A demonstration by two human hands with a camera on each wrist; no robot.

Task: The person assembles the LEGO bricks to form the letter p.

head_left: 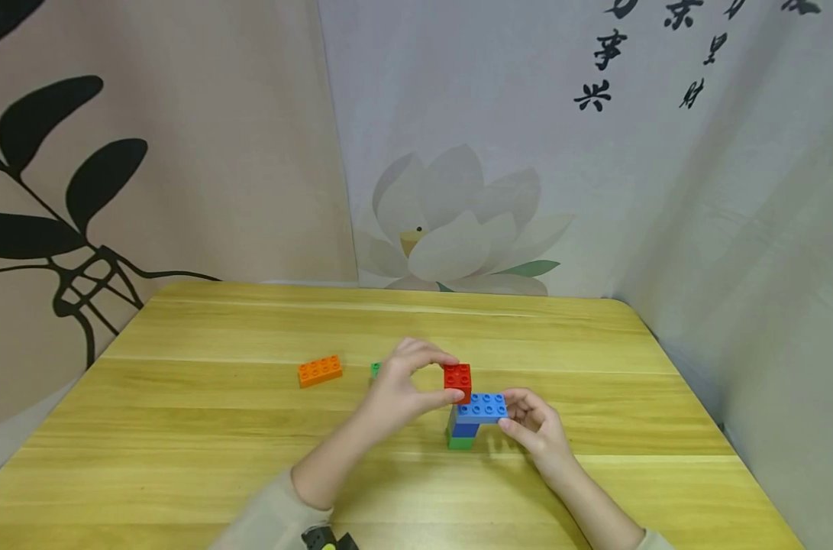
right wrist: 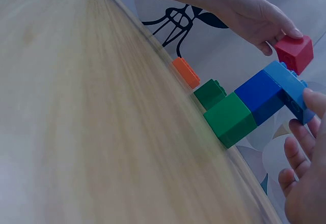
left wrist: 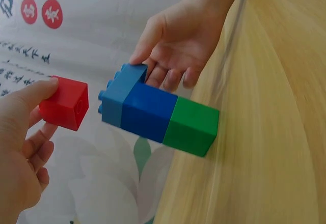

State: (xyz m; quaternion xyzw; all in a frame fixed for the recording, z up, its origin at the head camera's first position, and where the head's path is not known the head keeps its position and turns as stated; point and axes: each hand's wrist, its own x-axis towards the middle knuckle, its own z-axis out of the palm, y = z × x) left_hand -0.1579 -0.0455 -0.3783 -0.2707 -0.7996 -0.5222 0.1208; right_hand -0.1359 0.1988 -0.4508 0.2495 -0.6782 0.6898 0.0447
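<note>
The left hand (head_left: pixel 400 386) pinches a red block (head_left: pixel 457 380) between its thumb and its fingers. The red block is in the air, just above the left end of a long light blue block (head_left: pixel 483 409); the view from the left wrist shows a small gap between the two, so they do not touch.

The right hand (head_left: pixel 536 428) holds the right end of the light blue block, with the thumb at one side and fingers at the other. This light blue block is the top of a small upright tower: under its left end is a dark blue block (head_left: pixel 466 431), and under that one is a green block (head_left: pixel 460 443), which stands on the wooden table (head_left: pixel 182 435). The right part of the light blue block reaches out past the tower, with nothing below it. Its round bumps face up.

A second green block (right wrist: pixel 209 94) is on the table near the tower; in the head view the left hand hides most of it. Farther to the left lies an orange block (head_left: pixel 320 372), apart from the others.

Behind the table hangs a pale cloth (head_left: pixel 663 191) with a big flower (head_left: pixel 464 244) and black writing (head_left: pixel 608 50). A light sleeve (head_left: pixel 279 512) covers the left forearm.
</note>
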